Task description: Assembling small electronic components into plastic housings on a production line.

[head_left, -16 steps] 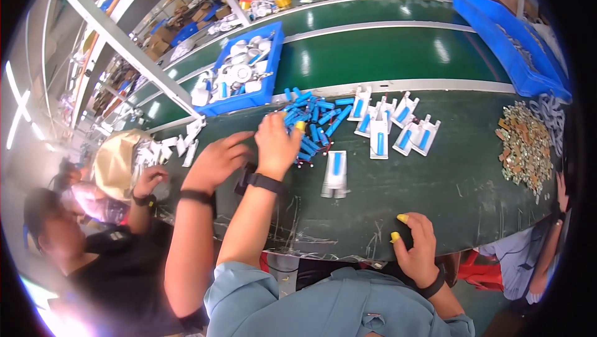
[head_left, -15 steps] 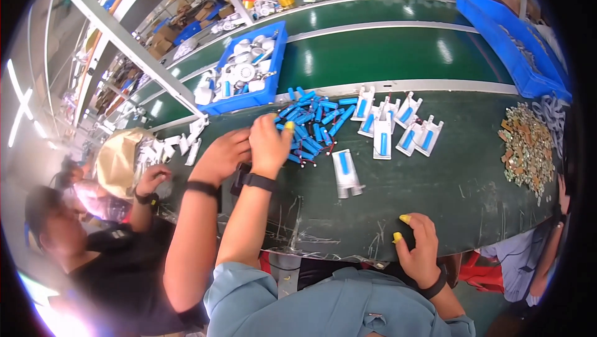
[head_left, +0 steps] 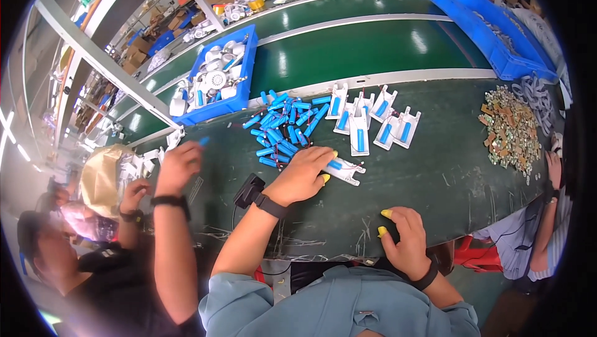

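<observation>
My left hand (head_left: 301, 176), with yellow covers on thumb and index fingertip, is closed on one end of a white plastic housing (head_left: 346, 174). A blue cylindrical battery is partly visible in that housing. Just beyond the hand lies a heap of blue batteries (head_left: 292, 119) with thin wires. My right hand (head_left: 405, 244) rests near the table's front edge, its thumb and yellow-covered index finger apart, holding nothing. Several white housings (head_left: 359, 135) fitted with blue batteries lie beyond the held one.
A co-worker's hand (head_left: 180, 166) at the left holds a blue battery. A blue bin (head_left: 250, 69) of white round parts stands at the back left. Small circuit boards (head_left: 510, 129) are piled at the right, near a long blue tray (head_left: 472, 20). A black box (head_left: 249, 190) touches my left wristband.
My left hand has come from the battery heap's left side to the single housing and gripped it, turning it. The co-worker's hand has drawn away left with a battery. The view has shifted slightly.
</observation>
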`<state>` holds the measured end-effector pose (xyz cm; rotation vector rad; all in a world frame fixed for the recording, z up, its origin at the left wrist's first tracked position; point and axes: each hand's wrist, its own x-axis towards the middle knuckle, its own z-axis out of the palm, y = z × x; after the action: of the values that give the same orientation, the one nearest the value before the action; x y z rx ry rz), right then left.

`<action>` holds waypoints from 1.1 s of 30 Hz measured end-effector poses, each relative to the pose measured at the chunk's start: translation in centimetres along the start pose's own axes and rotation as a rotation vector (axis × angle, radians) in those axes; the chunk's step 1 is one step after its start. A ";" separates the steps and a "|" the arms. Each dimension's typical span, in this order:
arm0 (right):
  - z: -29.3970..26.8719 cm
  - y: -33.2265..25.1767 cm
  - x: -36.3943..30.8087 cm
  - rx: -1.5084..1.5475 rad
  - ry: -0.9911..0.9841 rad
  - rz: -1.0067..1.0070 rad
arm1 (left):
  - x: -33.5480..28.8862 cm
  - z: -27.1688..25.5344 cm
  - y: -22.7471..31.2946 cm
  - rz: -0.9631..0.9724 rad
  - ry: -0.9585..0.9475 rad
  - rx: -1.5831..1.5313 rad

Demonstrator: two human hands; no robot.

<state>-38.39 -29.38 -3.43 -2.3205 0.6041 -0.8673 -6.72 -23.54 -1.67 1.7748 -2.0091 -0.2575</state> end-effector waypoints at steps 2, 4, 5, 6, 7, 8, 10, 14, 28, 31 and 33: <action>-0.1 0.1 -0.2 0.023 -0.002 -0.004 | -0.3 -0.2 0.6 0.010 -0.010 0.194; -0.1 0.4 -0.2 0.023 0.019 -0.004 | -0.1 -0.2 1.6 -0.088 -0.080 0.163; -0.1 0.4 -0.2 0.021 0.008 -0.013 | -0.2 -0.2 1.7 -0.080 -0.083 0.166; -0.2 0.4 -0.2 0.020 -0.004 -0.023 | -0.2 -0.2 1.8 -0.071 -0.047 0.141; -0.2 0.4 -0.2 0.018 0.003 -0.021 | 0.0 -0.3 2.0 -0.062 -0.011 0.115; -0.2 0.3 -0.2 0.018 0.008 -0.028 | 0.4 -0.4 2.0 -0.057 -0.011 0.116; -0.2 0.4 -0.2 0.014 0.015 -0.036 | 1.9 -0.8 2.1 -0.046 0.180 -0.005; -0.1 0.3 -0.4 0.019 0.007 -0.029 | 6.0 -0.8 1.2 -0.283 0.355 -0.034; 0.6 -0.2 0.2 -0.003 -0.035 -0.032 | -11.6 -9.0 -18.7 -1.082 0.644 0.716; 0.5 -0.3 0.4 -0.023 -0.010 -0.034 | -17.4 -11.2 -22.0 -1.386 0.587 0.718; 0.2 -0.2 0.2 -0.057 0.021 -0.038 | -18.6 -11.7 -23.6 -1.536 0.535 0.631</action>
<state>-38.11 -29.29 -3.34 -2.3838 0.6026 -0.9037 20.93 -7.37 -5.03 2.9646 -0.0246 0.4283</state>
